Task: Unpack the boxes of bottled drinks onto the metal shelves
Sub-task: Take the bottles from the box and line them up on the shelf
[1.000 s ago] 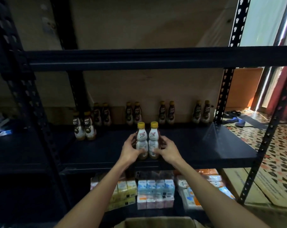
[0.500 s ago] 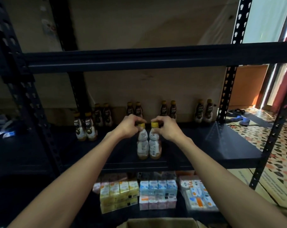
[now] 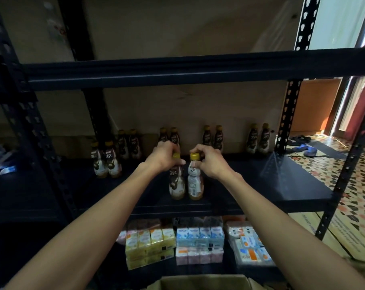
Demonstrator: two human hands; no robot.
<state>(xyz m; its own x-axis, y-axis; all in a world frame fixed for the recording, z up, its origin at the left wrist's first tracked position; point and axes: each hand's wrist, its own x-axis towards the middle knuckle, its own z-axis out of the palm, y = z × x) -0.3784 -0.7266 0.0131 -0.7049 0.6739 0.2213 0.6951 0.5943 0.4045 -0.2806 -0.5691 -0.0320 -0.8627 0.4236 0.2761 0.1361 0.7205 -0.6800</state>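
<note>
Both bottles stand upright on the middle shelf [image 3: 282,185], near its front edge and about midway along its width.

**Hands**
- Left hand [image 3: 165,156]: fingers curled over the neck and cap of the left bottle [image 3: 176,183], gripping it from above. Only a sliver of the yellow cap shows.
- Right hand [image 3: 211,160]: fingers curled round the neck of the right bottle [image 3: 195,181], just behind its yellow cap, which is largely exposed.
- Both forearms are bare and reach in from below the frame.

**Bottles held**
- The two stand just beside each other, bases on the shelf surface.
- The left one shows a dark brown label, the right one a pale printed panel.

**Other stock on the middle shelf**
- Front-left pair [image 3: 106,162]: two upright bottles, well apart from the held ones.
- Back row [image 3: 213,137]: four pairs of the same bottle, spaced along the rear by the wall.

**Shelf below**
- Yellow cartons [image 3: 150,245] at left.
- Blue cartons [image 3: 199,235] at centre, stacked on pink cartons [image 3: 198,255].
- A wrapped pack [image 3: 250,245] at right, tilted.

**Surroundings**
- The upper shelf [image 3: 198,68] crosses above the hands.
- A cardboard box [image 3: 202,282] sits open at the bottom edge of the view; its contents are out of sight.
- Patterned floor tiles [image 3: 361,185] lie to the right, with sandals [image 3: 307,149] near the doorway.
</note>
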